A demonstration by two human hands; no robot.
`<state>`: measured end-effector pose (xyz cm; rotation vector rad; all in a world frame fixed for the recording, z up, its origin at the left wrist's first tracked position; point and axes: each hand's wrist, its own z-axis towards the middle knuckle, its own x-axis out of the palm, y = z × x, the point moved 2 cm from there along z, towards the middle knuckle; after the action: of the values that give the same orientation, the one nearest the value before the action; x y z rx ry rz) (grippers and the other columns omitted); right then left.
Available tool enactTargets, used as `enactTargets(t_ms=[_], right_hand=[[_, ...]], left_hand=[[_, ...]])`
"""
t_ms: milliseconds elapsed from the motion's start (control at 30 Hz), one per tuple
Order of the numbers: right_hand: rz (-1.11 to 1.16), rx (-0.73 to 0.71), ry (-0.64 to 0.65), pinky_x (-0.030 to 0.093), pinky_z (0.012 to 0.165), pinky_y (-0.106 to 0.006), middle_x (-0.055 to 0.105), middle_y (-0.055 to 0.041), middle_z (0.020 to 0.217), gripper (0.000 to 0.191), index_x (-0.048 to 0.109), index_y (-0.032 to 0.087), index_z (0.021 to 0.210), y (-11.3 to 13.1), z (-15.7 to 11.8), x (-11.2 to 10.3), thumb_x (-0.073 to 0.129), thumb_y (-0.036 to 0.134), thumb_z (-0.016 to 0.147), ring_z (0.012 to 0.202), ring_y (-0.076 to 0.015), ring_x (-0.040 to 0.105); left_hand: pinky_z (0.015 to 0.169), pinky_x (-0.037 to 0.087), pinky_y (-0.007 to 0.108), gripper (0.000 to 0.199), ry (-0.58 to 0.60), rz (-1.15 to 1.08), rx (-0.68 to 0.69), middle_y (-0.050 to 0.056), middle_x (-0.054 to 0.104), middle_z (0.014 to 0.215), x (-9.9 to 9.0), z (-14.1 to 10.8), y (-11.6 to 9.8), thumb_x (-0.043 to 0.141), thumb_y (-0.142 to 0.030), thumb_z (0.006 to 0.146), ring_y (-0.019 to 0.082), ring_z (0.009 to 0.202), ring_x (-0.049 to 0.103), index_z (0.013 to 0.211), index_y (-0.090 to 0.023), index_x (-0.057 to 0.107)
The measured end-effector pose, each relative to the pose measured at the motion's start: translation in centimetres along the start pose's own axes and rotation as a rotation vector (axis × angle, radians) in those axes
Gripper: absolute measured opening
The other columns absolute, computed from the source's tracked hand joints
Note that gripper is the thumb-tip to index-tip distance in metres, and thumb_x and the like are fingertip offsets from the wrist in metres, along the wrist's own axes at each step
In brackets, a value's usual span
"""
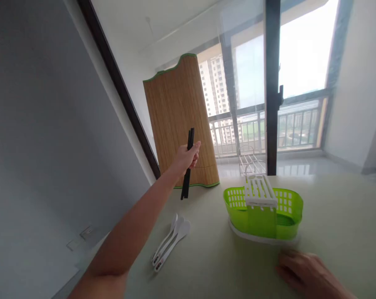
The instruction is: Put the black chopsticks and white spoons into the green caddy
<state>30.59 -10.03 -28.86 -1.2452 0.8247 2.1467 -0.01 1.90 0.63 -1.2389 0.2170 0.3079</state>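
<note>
Here we hold black chopsticks (188,164) upright, clamped in our left hand (188,158), above the surface (331,216); our right hand (306,272), seemingly flat and open, rests near the green basket (262,214).

Bright daylight glare from the window (303,50), wide-angle warping at edges.
</note>
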Motion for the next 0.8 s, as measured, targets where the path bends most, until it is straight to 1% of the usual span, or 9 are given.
enactTargets(t_ms=[67, 200, 300, 367, 433, 500, 633, 700, 800], right_hand=[[-0.001, -0.002, 0.023, 0.037, 0.055, -0.028, 0.064, -0.0012, 0.069, 0.024, 0.057, 0.022, 0.07, 0.1, 0.1, -0.2, 0.048, 0.026, 0.092, 0.058, -0.0165, 0.061], [0.013, 0.011, 0.062, 0.042, 0.058, -0.029, 0.065, -0.0021, 0.071, 0.026, 0.058, 0.022, 0.072, 0.1, 0.1, -0.1, 0.046, 0.029, 0.093, 0.062, -0.0188, 0.064], [0.018, 0.032, 0.062, 0.044, 0.06, -0.03, 0.066, -0.0023, 0.072, 0.027, 0.059, 0.023, 0.074, -0.2, -0.1, 0.3, 0.045, 0.031, 0.094, 0.064, -0.0198, 0.065], [0.028, 0.047, 0.048, 0.045, 0.06, -0.029, 0.066, -0.0018, 0.072, 0.026, 0.06, 0.024, 0.074, -0.4, -0.3, 0.5, 0.046, 0.032, 0.094, 0.063, -0.0193, 0.065], [0.041, 0.047, 0.029, 0.044, 0.058, -0.028, 0.066, -0.0009, 0.071, 0.024, 0.06, 0.024, 0.074, -0.6, -0.4, 0.7, 0.048, 0.033, 0.093, 0.062, -0.0185, 0.064], [0.05, 0.047, 0.017, 0.043, 0.057, -0.027, 0.066, 0.0, 0.07, 0.023, 0.06, 0.025, 0.073, -0.8, -0.4, 0.7, 0.05, 0.033, 0.092, 0.06, -0.0176, 0.064], [0.031, 0.055, 0.031, 0.042, 0.056, -0.026, 0.066, 0.0004, 0.068, 0.025, 0.058, 0.025, 0.071, -0.8, -0.4, 0.8, 0.048, 0.033, 0.093, 0.059, -0.0163, 0.064], [0.007, 0.06, 0.037, 0.042, 0.057, -0.026, 0.065, 0.0002, 0.069, 0.026, 0.057, 0.024, 0.072, -0.8, -0.4, 0.8, 0.046, 0.033, 0.094, 0.06, -0.0162, 0.064], [-0.032, 0.054, 0.032, 0.042, 0.058, -0.027, 0.065, 0.0, 0.069, 0.026, 0.056, 0.024, 0.072, -0.7, -0.3, 0.9, 0.045, 0.031, 0.094, 0.061, -0.0163, 0.064]], left_hand=[[0.035, 0.019, 0.016, 0.046, -0.017, 0.124, -0.213, -0.011, 0.029, 0.048, -2.1, -1.3, 4.0, 0.053, -0.055, 0.085, 0.002, 0.036, 0.023, 0.061, -0.02, 0.034], [0.034, 0.015, 0.017, 0.044, -0.055, 0.258, -0.472, -0.01, 0.034, 0.045, -6.0, -5.6, 13.3, 0.055, -0.051, 0.083, 0.002, 0.032, 0.022, 0.059, -0.02, 0.037], [0.034, 0.014, 0.018, 0.044, -0.101, 0.357, -0.62, -0.009, 0.037, 0.045, -8.5, -9.3, 19.1, 0.059, -0.051, 0.08, 0.002, 0.03, 0.021, 0.057, -0.02, 0.037], [0.035, 0.016, 0.019, 0.042, -0.13, 0.417, -0.673, -0.009, 0.037, 0.044, -9.5, -11.4, 21.9, 0.057, -0.047, 0.082, 0.003, 0.03, 0.022, 0.057, -0.02, 0.038], [0.036, 0.02, 0.02, 0.036, -0.146, 0.473, -0.684, -0.008, 0.039, 0.045, -10.2, -12.7, 24.0, 0.052, -0.04, 0.086, 0.005, 0.031, 0.028, 0.058, -0.019, 0.042], [0.039, 0.027, 0.021, 0.031, -0.155, 0.536, -0.656, -0.005, 0.044, 0.047, -10.5, -13.4, 25.5, 0.049, -0.034, 0.088, 0.008, 0.035, 0.039, 0.061, -0.018, 0.049], [0.055, 0.04, 0.025, 0.021, -0.181, 0.707, -0.529, 0.002, 0.059, 0.061, -11.0, -13.6, 27.1, 0.056, -0.029, 0.082, 0.019, 0.065, 0.062, 0.065, -0.017, 0.06], [0.064, 0.043, 0.027, 0.017, -0.191, 0.783, -0.462, 0.006, 0.066, 0.072, -11.3, -13.7, 27.5, 0.058, -0.029, 0.08, 0.024, 0.08, 0.065, 0.07, -0.016, 0.064], [0.073, 0.044, 0.029, 0.016, -0.194, 0.862, -0.392, 0.008, 0.069, 0.082, -11.3, -13.8, 28.0, 0.059, -0.029, 0.078, 0.026, 0.089, 0.065, 0.075, -0.016, 0.068]])
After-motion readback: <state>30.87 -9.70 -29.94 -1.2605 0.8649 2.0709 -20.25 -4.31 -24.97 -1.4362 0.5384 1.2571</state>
